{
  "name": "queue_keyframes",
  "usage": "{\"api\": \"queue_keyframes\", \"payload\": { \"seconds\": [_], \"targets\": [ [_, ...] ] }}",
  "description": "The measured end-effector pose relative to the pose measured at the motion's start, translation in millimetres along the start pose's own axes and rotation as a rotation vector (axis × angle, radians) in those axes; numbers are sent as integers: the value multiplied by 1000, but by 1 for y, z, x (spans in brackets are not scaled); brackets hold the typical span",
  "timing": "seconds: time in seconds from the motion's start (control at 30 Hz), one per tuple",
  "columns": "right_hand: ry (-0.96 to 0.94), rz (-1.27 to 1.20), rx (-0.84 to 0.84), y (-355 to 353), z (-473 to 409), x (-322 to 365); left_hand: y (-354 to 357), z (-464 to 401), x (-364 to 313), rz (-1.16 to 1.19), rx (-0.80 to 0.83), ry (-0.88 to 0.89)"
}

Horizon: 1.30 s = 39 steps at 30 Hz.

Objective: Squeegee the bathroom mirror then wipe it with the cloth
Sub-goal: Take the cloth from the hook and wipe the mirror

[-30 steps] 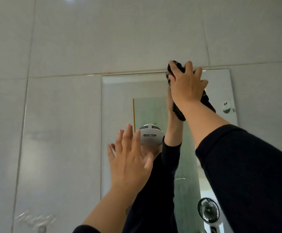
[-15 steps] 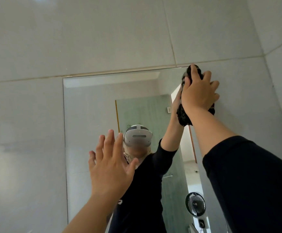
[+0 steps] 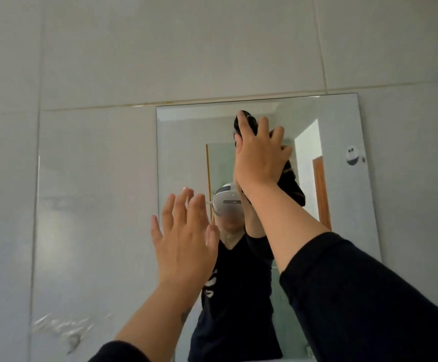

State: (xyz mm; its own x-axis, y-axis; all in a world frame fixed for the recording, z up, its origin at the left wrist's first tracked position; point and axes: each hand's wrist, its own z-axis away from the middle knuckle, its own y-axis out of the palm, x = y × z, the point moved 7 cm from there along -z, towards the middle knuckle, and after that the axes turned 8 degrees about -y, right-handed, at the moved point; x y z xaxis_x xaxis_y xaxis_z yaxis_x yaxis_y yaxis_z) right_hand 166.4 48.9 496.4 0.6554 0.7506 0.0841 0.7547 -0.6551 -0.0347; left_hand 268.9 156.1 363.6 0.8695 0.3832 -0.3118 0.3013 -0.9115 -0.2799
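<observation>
A: Glossy grey tiled wall (image 3: 160, 48) fills the shot, with a frameless rectangular mirror (image 3: 343, 205) fixed to it.

B: And the right hand (image 3: 261, 155) presses a dark, crumpled cloth (image 3: 291, 189) flat against the glass near the top edge, its arm blocking the middle.

A: The left hand (image 3: 184, 239) is raised empty, fingers spread wide, before the mirror's left edge. A small round white sticker (image 3: 352, 155) sits at the right.

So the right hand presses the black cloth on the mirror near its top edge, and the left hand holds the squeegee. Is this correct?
Not quite. In the head view the left hand holds nothing: it is open, fingers spread, raised before the mirror. No squeegee is in view. The rest stands: the right hand presses the black cloth on the mirror near its top edge.
</observation>
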Motion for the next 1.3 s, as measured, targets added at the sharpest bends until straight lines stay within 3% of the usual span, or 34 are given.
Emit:
{"api": "queue_keyframes", "payload": {
  "seconds": [0.33, 0.47, 0.63, 1.0, 1.3],
  "targets": [
    [-389, 5, 31, 32, 35, 129, -21, 4, 83, -98, 57, -140],
    [-506, -15, 26, 33, 69, 134, -15, 15, 84, -63, 87, -191],
    [-558, 18, 55, 29, 98, 93, -4, 29, 64, -19, 148, -191],
    [-129, 98, 10, -10, 57, -78, 28, 40, 21, -53, 239, -78],
    [259, 79, -9, -27, 89, -179, 31, 38, 18, -48, 138, -20]
  ]
}}
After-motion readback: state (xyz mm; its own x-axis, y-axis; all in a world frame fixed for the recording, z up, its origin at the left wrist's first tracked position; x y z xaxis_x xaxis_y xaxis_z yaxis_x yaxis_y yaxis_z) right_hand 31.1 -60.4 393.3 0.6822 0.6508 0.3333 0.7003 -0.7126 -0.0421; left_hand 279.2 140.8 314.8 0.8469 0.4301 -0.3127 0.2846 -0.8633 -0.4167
